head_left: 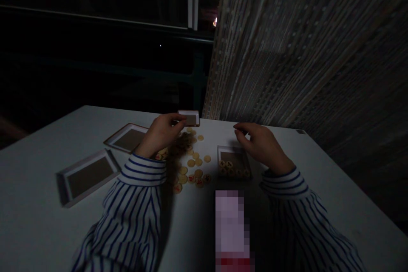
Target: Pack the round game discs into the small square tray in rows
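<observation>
Round Chinese chess pieces (pixel 191 162) lie loosely scattered over the middle of the table, some with red characters showing, others blank side up. My left hand (pixel 165 131) hovers above the left part of this pile, thumb and fingers curled together. Its fingertips overlap the small open box (pixel 191 119) at the back; whether they touch it cannot be made out. On the right, my right hand (pixel 261 142) is raised beside an open box (pixel 234 155) that has several dark-marked pieces (pixel 227 164) along its near side. Thumb and forefinger there are drawn close; anything between them is hidden.
Two more open shallow boxes, one farther back (pixel 129 137) and one nearer (pixel 89 176), lie on the left of the white table (pixel 197 221). A pixelated pinkish patch (pixel 231 225) covers the front middle. Behind the right side hangs a string curtain (pixel 270 51). The room is dim.
</observation>
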Demonstrator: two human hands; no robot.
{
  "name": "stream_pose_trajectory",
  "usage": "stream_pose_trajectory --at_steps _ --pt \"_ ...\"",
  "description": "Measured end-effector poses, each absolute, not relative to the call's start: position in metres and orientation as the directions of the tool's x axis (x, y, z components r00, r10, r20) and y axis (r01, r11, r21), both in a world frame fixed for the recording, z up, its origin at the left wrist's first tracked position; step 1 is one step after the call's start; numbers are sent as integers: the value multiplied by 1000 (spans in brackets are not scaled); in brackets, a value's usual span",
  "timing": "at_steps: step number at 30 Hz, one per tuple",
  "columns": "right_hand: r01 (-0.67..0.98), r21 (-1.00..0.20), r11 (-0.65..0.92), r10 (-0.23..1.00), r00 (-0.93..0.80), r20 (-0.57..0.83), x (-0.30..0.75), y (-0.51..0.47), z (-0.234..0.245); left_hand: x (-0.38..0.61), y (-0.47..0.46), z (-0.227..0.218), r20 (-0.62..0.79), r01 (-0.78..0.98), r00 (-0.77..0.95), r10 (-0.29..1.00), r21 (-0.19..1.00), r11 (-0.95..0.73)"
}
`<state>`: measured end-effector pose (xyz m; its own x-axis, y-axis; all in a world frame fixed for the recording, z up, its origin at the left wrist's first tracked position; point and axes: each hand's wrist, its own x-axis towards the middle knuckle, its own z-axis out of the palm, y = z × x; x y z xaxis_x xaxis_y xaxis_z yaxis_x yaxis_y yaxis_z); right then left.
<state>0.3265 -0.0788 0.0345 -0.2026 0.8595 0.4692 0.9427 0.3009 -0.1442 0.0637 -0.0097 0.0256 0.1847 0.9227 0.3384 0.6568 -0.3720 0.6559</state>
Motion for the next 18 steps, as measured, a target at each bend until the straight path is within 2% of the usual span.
stream_pose_trajectory --at_steps 6,12,18 --pt "918 -192 346 842 -215 494 312 -71 46 54 -7 25 326 629 163 931 693 -352" --pt "887 -207 412 812 -254 526 295 -62 50 48 -7 23 355 631 172 919 676 -380" --pt "870 -234 434 805 -258 534 286 -54 51 46 -7 24 314 656 156 937 676 -336"
